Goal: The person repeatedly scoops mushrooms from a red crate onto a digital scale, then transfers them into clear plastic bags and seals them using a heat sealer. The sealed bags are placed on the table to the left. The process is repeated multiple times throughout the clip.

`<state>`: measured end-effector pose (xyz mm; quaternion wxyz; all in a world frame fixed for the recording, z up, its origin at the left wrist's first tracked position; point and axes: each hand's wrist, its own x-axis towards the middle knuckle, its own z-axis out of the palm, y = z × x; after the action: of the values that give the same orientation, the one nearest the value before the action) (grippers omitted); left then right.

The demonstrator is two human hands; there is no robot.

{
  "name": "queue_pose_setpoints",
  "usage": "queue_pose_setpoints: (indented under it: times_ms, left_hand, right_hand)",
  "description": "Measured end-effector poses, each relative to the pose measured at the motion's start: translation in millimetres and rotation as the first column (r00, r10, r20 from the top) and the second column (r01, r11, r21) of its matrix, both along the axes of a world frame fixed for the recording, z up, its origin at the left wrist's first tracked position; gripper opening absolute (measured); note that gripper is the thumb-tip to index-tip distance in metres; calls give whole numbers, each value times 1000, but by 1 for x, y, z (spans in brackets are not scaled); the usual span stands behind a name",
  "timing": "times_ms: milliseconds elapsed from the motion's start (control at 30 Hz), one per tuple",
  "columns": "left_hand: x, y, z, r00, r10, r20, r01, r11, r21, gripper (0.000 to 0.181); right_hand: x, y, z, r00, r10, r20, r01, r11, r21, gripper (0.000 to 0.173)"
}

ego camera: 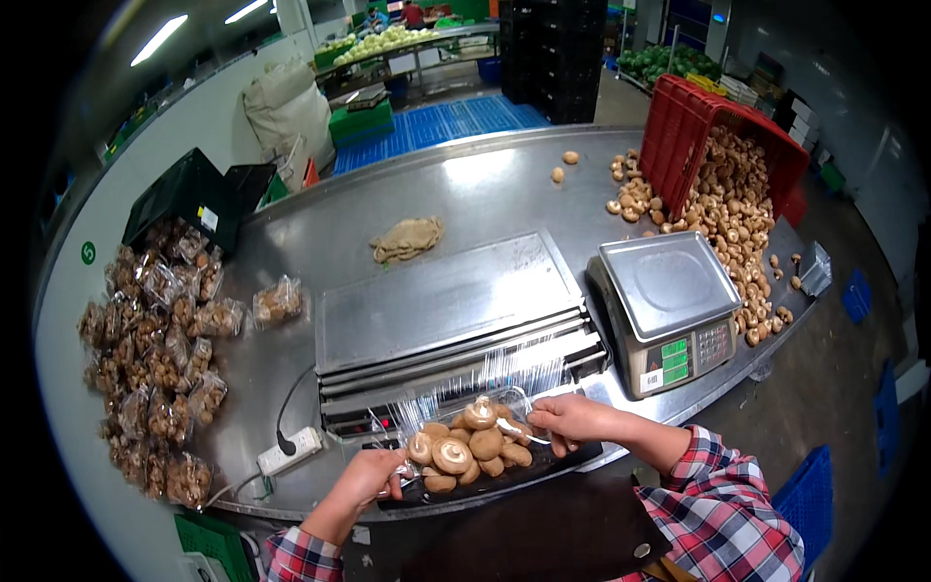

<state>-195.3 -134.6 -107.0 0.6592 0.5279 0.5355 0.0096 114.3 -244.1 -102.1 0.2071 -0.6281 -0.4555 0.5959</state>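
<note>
A clear plastic tray of brown mushrooms (469, 447) lies before me at the front edge of the film wrapping machine (451, 305). Stretched plastic film (509, 371) runs from the machine's rollers to the tray. At the tray's left end, my left hand (374, 473) has its fingers closed on the film. My right hand (571, 422) pinches film at the tray's right end. Right of the machine stands a digital scale (669, 287) with a bare metal pan and lit green displays. A crumpled tan cloth (407, 240) rests behind the machine.
Wrapped mushroom packs (156, 364) pile up at the left beside a tipped dark green crate (185, 200). At the right, loose mushrooms (734, 211) spill from a tipped red crate (669, 138). A white power strip (289, 451) with a cord lies near my left hand.
</note>
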Motion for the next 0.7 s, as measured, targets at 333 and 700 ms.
queue_pose_setpoints:
  times_ms: [333,700]
  left_hand:
    - [-36,-135,-58,815,570,101,-455,739,-498,35]
    - [-24,-13,37,894,-236,382,160,962,221,15]
  right_hand:
    - [-35,-28,-69,953,-151,263,-67,742,667,21]
    - [-78,22,-49,863,503,43,-478,788,388,26]
